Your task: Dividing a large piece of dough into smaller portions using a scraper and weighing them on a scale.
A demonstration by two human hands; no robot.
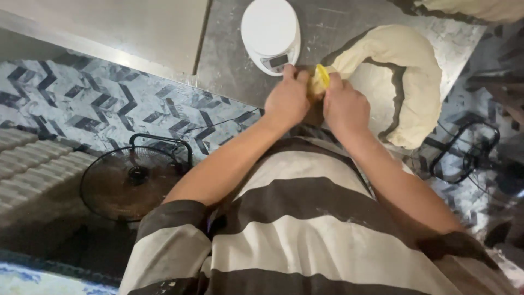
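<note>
1. We see both hands meet at the near end of a long dough roll (406, 71), which curves in an arc over the steel table (229, 65). From the hands the roll runs away to the right, then bends back toward the table's right edge.
2. Our left hand (287, 99) is clenched around a small dough piece (315, 86) at that end; our right hand (345, 105) pinches a yellow scraper (323, 75) against it. The two hands touch, equally near the dough.
3. A white scale (271, 33) stands just beyond the left hand, nearer to it than to the right.
4. The cut itself is hidden between the fingers, and we cannot tell whether the piece is severed. Another dough mass (475, 8) is cut off by the top edge. A fan (131, 183) stands on the patterned floor below.
</note>
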